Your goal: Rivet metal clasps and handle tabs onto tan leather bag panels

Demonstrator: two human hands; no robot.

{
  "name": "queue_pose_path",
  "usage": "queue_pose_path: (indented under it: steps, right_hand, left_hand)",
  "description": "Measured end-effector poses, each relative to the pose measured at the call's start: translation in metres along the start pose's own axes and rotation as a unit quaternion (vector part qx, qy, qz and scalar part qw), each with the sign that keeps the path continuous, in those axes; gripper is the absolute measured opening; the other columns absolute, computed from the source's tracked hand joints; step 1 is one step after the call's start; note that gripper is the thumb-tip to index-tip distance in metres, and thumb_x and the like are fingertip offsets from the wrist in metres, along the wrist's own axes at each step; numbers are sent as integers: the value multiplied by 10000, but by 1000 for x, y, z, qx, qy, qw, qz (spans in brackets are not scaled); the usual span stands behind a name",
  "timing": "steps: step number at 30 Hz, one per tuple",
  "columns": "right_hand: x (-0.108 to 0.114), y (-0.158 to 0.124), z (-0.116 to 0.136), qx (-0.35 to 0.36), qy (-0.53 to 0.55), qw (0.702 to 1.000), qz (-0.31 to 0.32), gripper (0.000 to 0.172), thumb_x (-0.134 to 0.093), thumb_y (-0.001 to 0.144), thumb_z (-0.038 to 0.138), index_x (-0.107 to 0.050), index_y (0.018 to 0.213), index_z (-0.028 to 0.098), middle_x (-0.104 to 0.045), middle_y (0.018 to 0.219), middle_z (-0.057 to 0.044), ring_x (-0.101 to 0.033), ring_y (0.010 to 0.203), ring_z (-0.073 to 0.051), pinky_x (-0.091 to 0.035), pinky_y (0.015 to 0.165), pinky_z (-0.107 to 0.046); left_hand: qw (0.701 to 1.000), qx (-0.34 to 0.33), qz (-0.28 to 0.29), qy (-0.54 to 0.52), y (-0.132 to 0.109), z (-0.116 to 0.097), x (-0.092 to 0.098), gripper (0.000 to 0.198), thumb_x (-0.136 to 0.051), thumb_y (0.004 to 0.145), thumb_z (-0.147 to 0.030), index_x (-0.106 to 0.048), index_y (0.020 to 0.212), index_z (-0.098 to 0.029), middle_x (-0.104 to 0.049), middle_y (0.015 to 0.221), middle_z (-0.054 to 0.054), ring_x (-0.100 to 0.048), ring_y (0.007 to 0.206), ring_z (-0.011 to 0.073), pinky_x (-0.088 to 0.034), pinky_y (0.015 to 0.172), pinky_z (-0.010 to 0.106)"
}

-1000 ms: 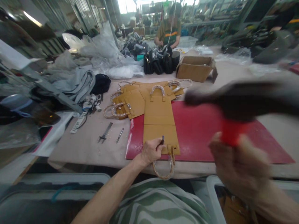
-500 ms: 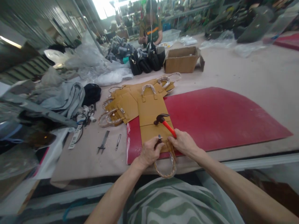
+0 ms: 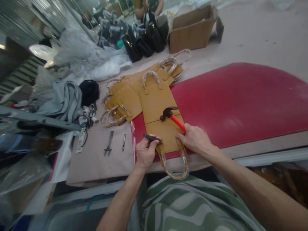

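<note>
A tan leather bag panel (image 3: pixel 160 99) lies over the red mat, one wrapped handle (image 3: pixel 149 74) at its far end and another (image 3: pixel 176 177) hanging toward me at the near edge. My left hand (image 3: pixel 145 153) is closed on a dark punch (image 3: pixel 150 137), tilted nearly flat above the panel's near left part. In my right hand (image 3: pixel 196 138) is a claw hammer (image 3: pixel 177 123) with a red grip; its dark head is over the panel's middle. The right fingertips rest at the panel's near right side.
Several more tan panels (image 3: pixel 131 99) are piled beyond and left. The red mat (image 3: pixel 231 106) spreads right. A caliper-like tool (image 3: pixel 109 144) and a metal rod (image 3: pixel 124 142) lie at left. Black bags (image 3: pixel 144 41), a cardboard box (image 3: pixel 191 35) and a person's arms (image 3: pixel 158 8) are at the back.
My left hand has moved left and tipped the punch from upright to nearly flat. The hammer stays in my right hand over the panel. The view has tilted downward.
</note>
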State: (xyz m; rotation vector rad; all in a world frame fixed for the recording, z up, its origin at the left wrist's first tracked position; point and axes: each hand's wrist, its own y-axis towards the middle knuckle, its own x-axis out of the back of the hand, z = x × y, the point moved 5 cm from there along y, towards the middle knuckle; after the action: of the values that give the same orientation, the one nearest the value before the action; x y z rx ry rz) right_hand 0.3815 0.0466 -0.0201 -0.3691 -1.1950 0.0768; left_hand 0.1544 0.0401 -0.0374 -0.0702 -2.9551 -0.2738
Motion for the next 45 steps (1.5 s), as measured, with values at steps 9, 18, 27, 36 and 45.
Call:
queue_pose_path:
  steps: [9,18,27,36,45]
  right_hand:
    - [0,3,0,-3,-15,1000,9,393,-582,899,491,-646,1096,157,-746,911,-176,-722,870,-335,-400,635,-341]
    - [1,1,0,6,-11,1000,-1,355,-591,901,458,-652,1070,152,-747,905,-166,-719,844,-313,-402,640,-336]
    - [3,0,1,12,-11,1000,-8,345,-590,905,450,-656,1059,149,-750,897,-172,-722,843,-331,-384,631,-341]
    - [3,-1,0,10,-11,1000,-9,353,-596,905,452,-652,1078,149,-751,910,-164,-726,860,-323,-380,634,-333]
    - [1,2,-6,35,39,999,-13,366,-547,910,482,-654,1028,153,-728,877,-151,-687,818,-283,-343,633,-318]
  left_hand:
    - [998,-39,31,42,-8,7,-1,171,-687,937,-311,-722,1011,-160,-799,962,72,-780,881,196,-657,848,325]
    - [990,-105,50,81,-5,-14,-14,132,-661,949,-287,-727,977,-176,-804,922,53,-782,838,179,-655,781,272]
    - [978,-160,56,118,-7,-17,-18,99,-643,952,-252,-710,952,-179,-803,931,57,-781,866,178,-641,816,269]
    - [964,-184,66,178,-6,-20,-26,93,-580,962,-226,-658,994,-185,-774,894,61,-757,823,171,-613,780,256]
    - [958,-191,89,195,-3,-15,-30,84,-561,940,-211,-634,981,-198,-741,889,60,-731,820,184,-591,772,279]
